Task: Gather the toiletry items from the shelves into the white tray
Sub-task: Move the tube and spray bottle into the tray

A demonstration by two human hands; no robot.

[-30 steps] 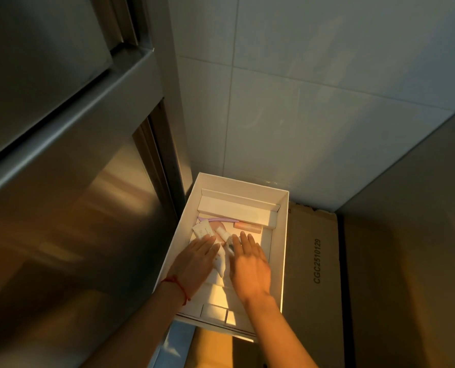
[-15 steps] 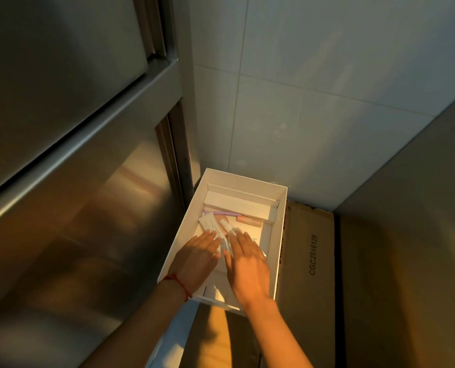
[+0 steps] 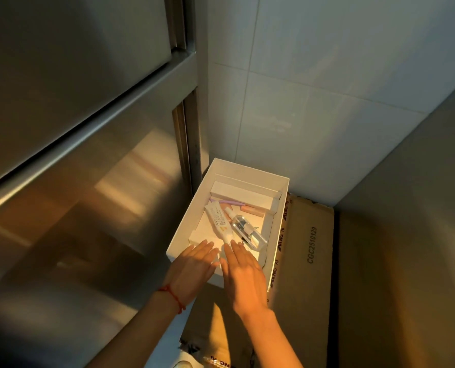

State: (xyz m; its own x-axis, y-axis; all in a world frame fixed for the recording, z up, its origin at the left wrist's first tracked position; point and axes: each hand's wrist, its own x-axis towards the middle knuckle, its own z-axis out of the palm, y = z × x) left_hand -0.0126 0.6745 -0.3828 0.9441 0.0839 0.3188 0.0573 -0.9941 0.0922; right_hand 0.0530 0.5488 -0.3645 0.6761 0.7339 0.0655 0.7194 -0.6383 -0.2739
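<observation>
Both my hands have pulled back toward me over the last second: a moment ago they lay flat over the contents in the middle of the white tray (image 3: 283, 197), and now they hover at its near edge, uncovering the items. I read that as the arranging being finished, with the gathered things settled and the hands coming away, so the task looks near its end, though I cannot see the shelves to confirm nothing remains there.

Counting from largest down. One tray, ahead of both hands, resting on one brown cardboard box (image 3: 308, 251) that runs off to the right of my right hand. Inside the tray, one long white insert box (image 3: 243, 193) lies at the far end. One white tube (image 3: 218, 221) lies just ahead of my fingertips, its cap toward them. One clear bottle (image 3: 247, 231) sits ahead of the right hand, beside the tube. One lilac stick-like item (image 3: 227, 202) and one pinkish tube (image 3: 252, 209) lie farther off, near the insert; I cannot tell exactly what they are.

Two hands: left hand (image 3: 193, 269) flat, fingers straight, holding nothing; right hand (image 3: 243, 274) the same, empty grip, palm down.
</observation>
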